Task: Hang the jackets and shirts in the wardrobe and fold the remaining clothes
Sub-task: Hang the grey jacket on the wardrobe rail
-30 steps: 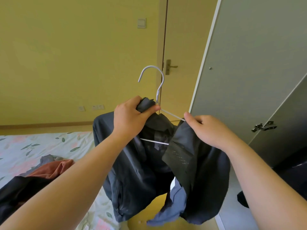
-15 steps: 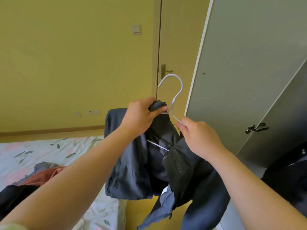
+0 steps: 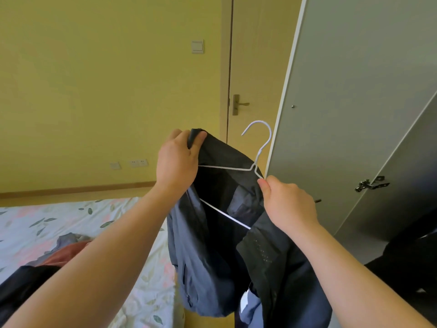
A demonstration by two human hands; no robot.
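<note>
Both bare forearms reach forward from the bottom edge, the left from the lower left and the right from the lower right. The right hand [image 3: 287, 204] is the lower one, its back to the camera. Its thumb and forefinger pinch the right shoulder wire of a thin white wire hanger [image 3: 258, 157], just below the neck. The left hand [image 3: 178, 159] is raised higher, fingers and thumb clamped on a top fold of a dark grey-blue fabric jacket [image 3: 208, 256] above the hanger's left shoulder. The jacket hangs between and below both hands. The hanger's lower bar crosses inside it and the hook stands above. To the lower left, a rust-red garment [image 3: 71, 252] and a black garment [image 3: 23, 285] lie crumpled on the floral-sheeted bed [image 3: 59, 221]. Just right of the hands stands a grey wardrobe door [image 3: 354, 91], with a yellow room door [image 3: 250, 55] behind.
</note>
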